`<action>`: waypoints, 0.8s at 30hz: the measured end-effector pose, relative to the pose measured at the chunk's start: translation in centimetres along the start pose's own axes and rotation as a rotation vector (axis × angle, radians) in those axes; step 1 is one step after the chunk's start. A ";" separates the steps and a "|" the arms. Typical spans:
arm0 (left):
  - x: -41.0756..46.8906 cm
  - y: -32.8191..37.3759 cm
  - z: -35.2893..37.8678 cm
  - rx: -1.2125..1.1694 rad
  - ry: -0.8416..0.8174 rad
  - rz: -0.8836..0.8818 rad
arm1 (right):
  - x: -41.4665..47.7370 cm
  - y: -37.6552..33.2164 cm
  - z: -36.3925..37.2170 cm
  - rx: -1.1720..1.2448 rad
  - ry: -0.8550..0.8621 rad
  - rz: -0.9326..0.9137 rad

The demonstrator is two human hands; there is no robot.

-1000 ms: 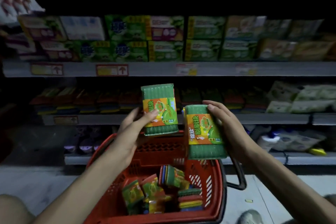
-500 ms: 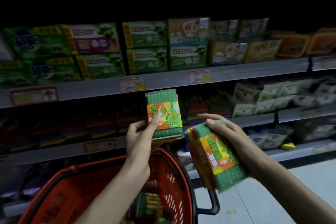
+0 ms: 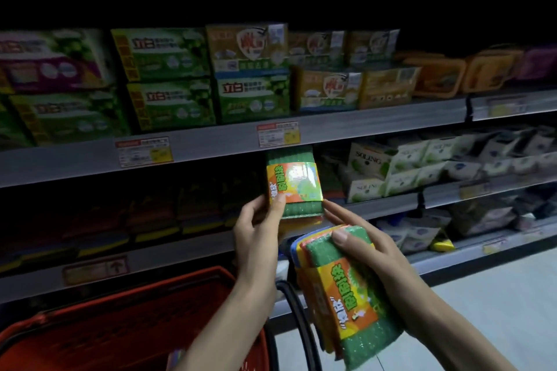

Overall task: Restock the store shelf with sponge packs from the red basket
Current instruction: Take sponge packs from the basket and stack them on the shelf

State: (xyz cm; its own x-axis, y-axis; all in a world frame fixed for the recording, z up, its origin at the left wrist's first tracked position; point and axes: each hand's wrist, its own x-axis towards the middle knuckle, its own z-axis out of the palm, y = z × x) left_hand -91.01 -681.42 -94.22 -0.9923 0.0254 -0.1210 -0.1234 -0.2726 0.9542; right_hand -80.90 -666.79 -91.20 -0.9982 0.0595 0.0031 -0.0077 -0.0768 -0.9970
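L hand (image 3: 256,232) raised fwd, R hand (image 3: 370,253) lower, both fingers curled gripping

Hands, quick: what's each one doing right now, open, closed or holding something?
Left hand: closed around the upper sponge pack, held upright at the shelf.
Right hand: closed around the lower sponge pack, held tilted.

Upper shelf (image 3: 376,125): stacked boxes (image 3: 168,78). Lower shelf (image 3: 180,250): dim sponge packs (image 3: 153,220).
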 end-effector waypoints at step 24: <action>-0.5 -3.3 7.4 -0.047 0.012 0.212 | 5.6 2.2 -4.5 0.107 0.185 -0.096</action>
State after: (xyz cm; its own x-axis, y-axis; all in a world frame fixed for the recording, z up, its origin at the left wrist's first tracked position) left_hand -90.19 -673.44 -95.29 -0.9958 -0.0487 0.0773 0.0887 -0.3152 0.9449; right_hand -86.21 -662.11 -93.76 -0.9648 0.2526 0.0736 -0.1181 -0.1660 -0.9790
